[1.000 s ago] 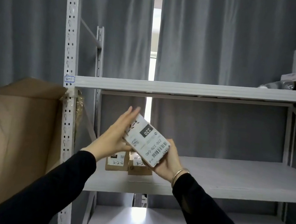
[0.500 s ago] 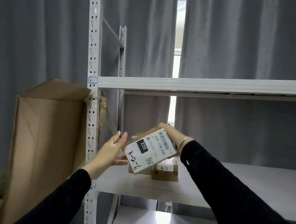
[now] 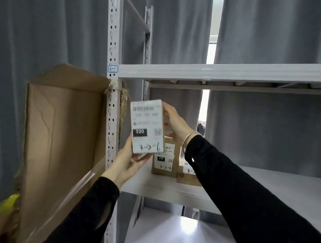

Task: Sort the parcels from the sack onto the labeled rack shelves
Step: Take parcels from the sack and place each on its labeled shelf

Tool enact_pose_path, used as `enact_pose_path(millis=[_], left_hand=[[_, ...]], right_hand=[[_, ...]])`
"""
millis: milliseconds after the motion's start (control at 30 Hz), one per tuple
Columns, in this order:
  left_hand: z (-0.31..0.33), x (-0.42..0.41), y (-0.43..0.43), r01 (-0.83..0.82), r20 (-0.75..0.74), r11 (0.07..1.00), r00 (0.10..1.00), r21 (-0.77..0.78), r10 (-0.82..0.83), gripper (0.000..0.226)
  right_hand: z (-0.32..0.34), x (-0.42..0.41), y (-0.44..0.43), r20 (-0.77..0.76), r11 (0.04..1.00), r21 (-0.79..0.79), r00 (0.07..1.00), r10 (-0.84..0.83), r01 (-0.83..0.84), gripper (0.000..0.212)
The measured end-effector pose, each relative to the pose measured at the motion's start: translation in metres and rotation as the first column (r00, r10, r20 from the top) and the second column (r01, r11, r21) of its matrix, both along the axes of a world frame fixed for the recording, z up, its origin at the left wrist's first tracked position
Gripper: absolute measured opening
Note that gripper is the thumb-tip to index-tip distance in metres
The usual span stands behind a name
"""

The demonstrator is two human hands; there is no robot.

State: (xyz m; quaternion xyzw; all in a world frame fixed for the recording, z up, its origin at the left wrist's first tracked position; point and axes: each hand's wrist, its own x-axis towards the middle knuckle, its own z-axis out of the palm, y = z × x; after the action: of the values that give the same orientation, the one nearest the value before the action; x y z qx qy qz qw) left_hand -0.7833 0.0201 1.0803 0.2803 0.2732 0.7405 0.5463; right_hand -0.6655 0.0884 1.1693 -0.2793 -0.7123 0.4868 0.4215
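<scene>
Holding the parcel (image 3: 147,126) upright at the left end of the middle shelf (image 3: 168,189), you have your left hand (image 3: 129,163) cupped under its bottom corner, fingers curled onto it, while your right hand (image 3: 175,123) grips its top right edge. Half a second ago the parcel lay tilted, label slanting between your palms; now it stands vertical with the handwritten code reading roughly 3-2-1, the last figure hard to be sure of. That turn suggests you have read the mark and are lining the parcel up for the slot just left of the two brown boxes. The nearer box (image 3: 165,161) is marked 3-2-4; the box beside it (image 3: 188,173) has its code cut off by your right sleeve. Just beyond, the rack upright (image 3: 114,57) carries a small tag (image 3: 113,69) at the upper shelf (image 3: 230,73), seemingly 3-1. The big cardboard carton (image 3: 61,130) stands left of the rack. The sack is not clearly in view; the printed label text is blurred.
</scene>
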Motion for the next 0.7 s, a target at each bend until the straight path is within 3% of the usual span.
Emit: enact_pose_path(millis=[67,133,300,500,633,700], left_hand=[[0.018,-0.005,0.006,0.016,0.123,0.997,0.992,0.069,-0.024,0.049],[0.041,-0.011,0.018,-0.007,0.158,0.995,0.987,0.104,-0.009,0.057],[0.098,-0.02,0.038,-0.05,0.073,0.99,0.997,0.135,0.04,0.058],[0.138,-0.016,0.041,-0.062,-0.01,0.969,0.998,0.241,0.066,0.066],[0.108,-0.002,0.032,-0.122,-0.015,0.983,0.992,0.139,0.126,0.03],[0.076,0.004,0.026,-0.142,0.002,0.988,0.99,0.054,0.142,0.029]], right_hand=[[0.0,-0.007,0.003,-0.033,0.995,0.094,0.999,0.022,-0.019,0.046],[0.007,-0.012,0.008,-0.075,0.988,0.154,0.997,0.025,-0.013,0.047],[0.039,-0.013,0.01,-0.162,0.962,0.268,0.987,-0.003,0.047,0.044],[0.069,-0.005,0.007,-0.315,0.963,0.256,0.949,0.005,0.08,0.033],[0.033,0.0,0.007,-0.293,0.972,0.212,0.955,-0.04,0.106,0.035],[-0.003,0.001,0.01,-0.274,0.984,0.146,0.96,-0.061,0.104,0.037]])
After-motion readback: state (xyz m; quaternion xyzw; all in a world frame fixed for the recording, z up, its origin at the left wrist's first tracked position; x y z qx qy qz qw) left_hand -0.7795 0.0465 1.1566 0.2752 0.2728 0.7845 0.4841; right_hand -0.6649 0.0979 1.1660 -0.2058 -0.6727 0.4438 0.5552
